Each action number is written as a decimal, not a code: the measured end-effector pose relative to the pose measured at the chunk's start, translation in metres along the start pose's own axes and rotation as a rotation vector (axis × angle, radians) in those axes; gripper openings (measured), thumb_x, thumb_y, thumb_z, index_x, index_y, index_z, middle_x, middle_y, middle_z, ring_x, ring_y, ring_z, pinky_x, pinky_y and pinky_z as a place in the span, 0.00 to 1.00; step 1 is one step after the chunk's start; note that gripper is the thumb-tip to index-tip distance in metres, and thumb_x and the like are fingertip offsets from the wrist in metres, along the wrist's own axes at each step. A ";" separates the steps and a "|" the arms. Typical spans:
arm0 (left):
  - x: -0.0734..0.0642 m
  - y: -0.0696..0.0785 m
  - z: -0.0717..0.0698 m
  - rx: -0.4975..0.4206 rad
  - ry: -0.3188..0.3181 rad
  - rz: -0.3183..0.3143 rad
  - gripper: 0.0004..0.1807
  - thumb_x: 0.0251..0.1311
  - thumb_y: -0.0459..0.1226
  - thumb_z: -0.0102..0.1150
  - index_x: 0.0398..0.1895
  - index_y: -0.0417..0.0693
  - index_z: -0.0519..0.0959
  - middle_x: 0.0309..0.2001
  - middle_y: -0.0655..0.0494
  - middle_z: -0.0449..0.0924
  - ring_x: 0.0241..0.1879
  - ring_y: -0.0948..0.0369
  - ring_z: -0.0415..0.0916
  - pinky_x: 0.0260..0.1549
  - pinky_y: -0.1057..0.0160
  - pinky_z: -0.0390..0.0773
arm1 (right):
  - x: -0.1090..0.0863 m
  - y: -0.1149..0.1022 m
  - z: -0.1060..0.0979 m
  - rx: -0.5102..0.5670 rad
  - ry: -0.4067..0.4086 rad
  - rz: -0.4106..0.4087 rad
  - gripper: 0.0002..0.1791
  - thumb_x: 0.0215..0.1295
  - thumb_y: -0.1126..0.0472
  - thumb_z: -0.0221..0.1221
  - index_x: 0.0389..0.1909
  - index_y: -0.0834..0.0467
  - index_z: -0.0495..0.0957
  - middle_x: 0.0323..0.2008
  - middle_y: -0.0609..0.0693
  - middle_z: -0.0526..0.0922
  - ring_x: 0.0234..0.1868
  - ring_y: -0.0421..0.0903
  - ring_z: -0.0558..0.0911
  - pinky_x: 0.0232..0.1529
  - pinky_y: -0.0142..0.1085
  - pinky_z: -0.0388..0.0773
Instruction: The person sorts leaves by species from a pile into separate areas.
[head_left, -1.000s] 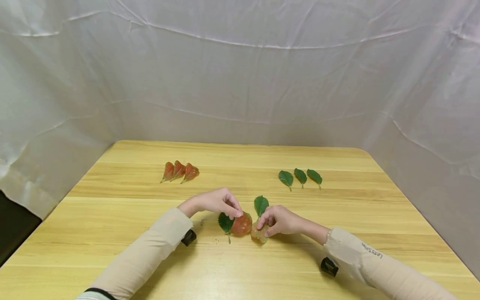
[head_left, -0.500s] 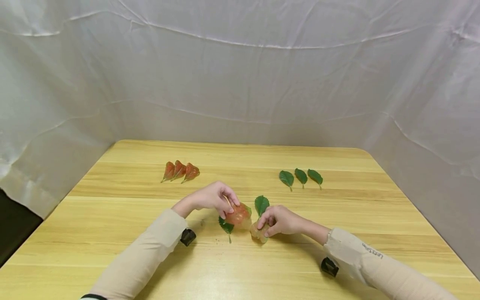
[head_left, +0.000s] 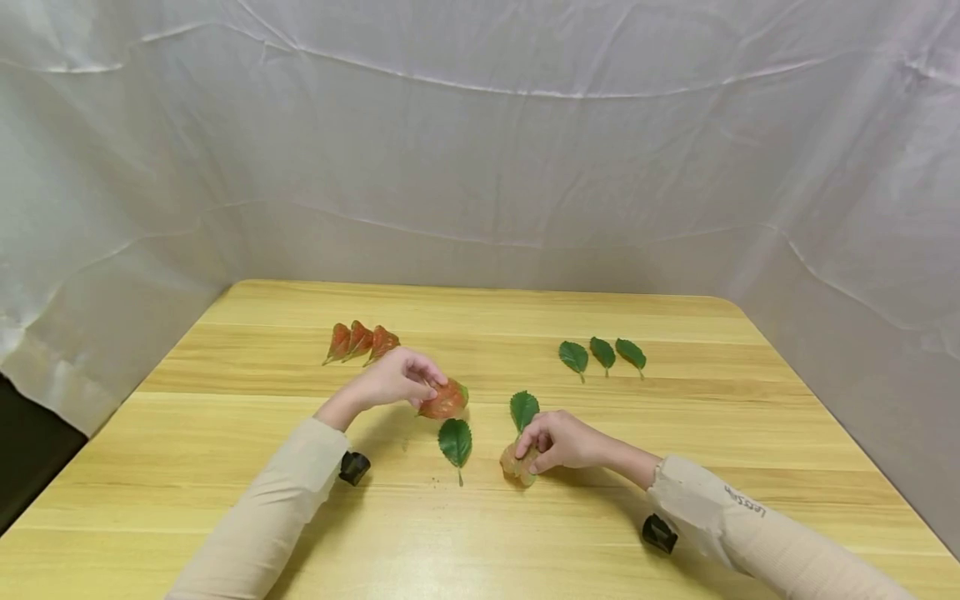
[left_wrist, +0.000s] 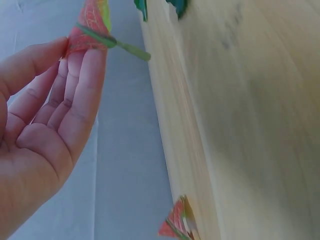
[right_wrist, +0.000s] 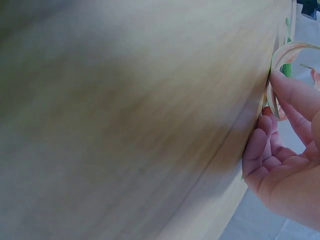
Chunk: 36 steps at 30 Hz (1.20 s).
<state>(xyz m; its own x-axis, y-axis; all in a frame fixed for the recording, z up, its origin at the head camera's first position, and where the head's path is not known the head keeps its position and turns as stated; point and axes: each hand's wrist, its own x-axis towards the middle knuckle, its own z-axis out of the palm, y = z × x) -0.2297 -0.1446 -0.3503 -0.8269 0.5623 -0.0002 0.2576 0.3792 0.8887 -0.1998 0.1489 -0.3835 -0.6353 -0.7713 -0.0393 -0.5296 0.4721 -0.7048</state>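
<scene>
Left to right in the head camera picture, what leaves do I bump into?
Three red leaves, a red leaf pinched by the left hand, a pale leaf pinched by the right hand, three green leaves. Skipped: two single green leaves lined up with the held ones.

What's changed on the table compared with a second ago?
The left hand has lifted the red leaf away from the pale leaf, leftward and farther out, fully uncovering the green leaf it overlapped. The right hand still pinches the pale leaf; the three red leaves and three green leaves farther back haven't moved.
</scene>
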 end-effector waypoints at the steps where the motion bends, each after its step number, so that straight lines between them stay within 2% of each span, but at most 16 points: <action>1: -0.001 -0.001 -0.002 0.010 0.015 -0.001 0.05 0.53 0.26 0.56 0.33 0.34 0.79 0.29 0.50 0.79 0.23 0.57 0.74 0.29 0.50 0.76 | 0.000 0.000 0.000 -0.001 0.000 0.000 0.08 0.45 0.71 0.65 0.29 0.60 0.81 0.28 0.44 0.73 0.26 0.35 0.68 0.29 0.28 0.71; 6: -0.008 -0.007 -0.011 0.042 0.064 0.001 0.04 0.54 0.26 0.54 0.29 0.35 0.79 0.24 0.52 0.78 0.20 0.52 0.70 0.27 0.52 0.75 | 0.001 0.000 0.000 -0.007 -0.002 -0.006 0.08 0.45 0.71 0.65 0.29 0.60 0.81 0.28 0.44 0.74 0.27 0.36 0.69 0.29 0.28 0.71; 12: -0.015 -0.014 -0.024 0.067 0.129 -0.035 0.04 0.53 0.26 0.55 0.31 0.34 0.79 0.26 0.51 0.79 0.19 0.54 0.71 0.26 0.56 0.76 | 0.001 -0.001 0.000 -0.006 -0.003 -0.003 0.08 0.45 0.71 0.65 0.29 0.61 0.80 0.28 0.44 0.73 0.26 0.35 0.68 0.28 0.28 0.70; 19: -0.025 -0.022 -0.037 0.090 0.224 -0.069 0.05 0.54 0.27 0.56 0.32 0.33 0.79 0.29 0.49 0.80 0.21 0.54 0.73 0.28 0.55 0.77 | 0.001 0.000 0.000 -0.008 -0.003 -0.002 0.08 0.45 0.71 0.65 0.29 0.61 0.80 0.28 0.44 0.74 0.25 0.34 0.68 0.27 0.28 0.70; 22: -0.030 -0.026 -0.043 0.090 0.246 -0.073 0.06 0.54 0.27 0.55 0.33 0.31 0.79 0.29 0.48 0.80 0.21 0.55 0.74 0.28 0.55 0.77 | 0.001 -0.001 -0.001 -0.007 -0.003 0.001 0.08 0.45 0.71 0.65 0.29 0.61 0.80 0.28 0.44 0.74 0.25 0.34 0.68 0.27 0.28 0.70; 29: -0.041 -0.032 -0.056 0.092 0.314 -0.142 0.08 0.55 0.28 0.55 0.35 0.31 0.78 0.32 0.47 0.78 0.25 0.56 0.75 0.31 0.54 0.77 | 0.000 -0.001 -0.002 -0.002 -0.008 0.005 0.08 0.46 0.71 0.65 0.29 0.61 0.80 0.28 0.45 0.74 0.25 0.35 0.69 0.27 0.28 0.71; 36: -0.051 -0.042 -0.067 0.091 0.343 -0.171 0.08 0.55 0.28 0.54 0.36 0.29 0.77 0.32 0.46 0.77 0.25 0.56 0.75 0.30 0.56 0.77 | 0.001 0.000 -0.001 -0.005 -0.011 -0.005 0.08 0.46 0.71 0.65 0.29 0.60 0.80 0.29 0.45 0.75 0.26 0.35 0.69 0.28 0.28 0.71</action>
<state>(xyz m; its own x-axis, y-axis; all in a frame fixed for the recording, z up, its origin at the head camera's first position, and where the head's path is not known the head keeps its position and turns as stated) -0.2317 -0.2384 -0.3571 -0.9767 0.2133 0.0225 0.1325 0.5179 0.8451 -0.2009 0.1489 -0.3827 -0.6261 -0.7785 -0.0436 -0.5355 0.4700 -0.7017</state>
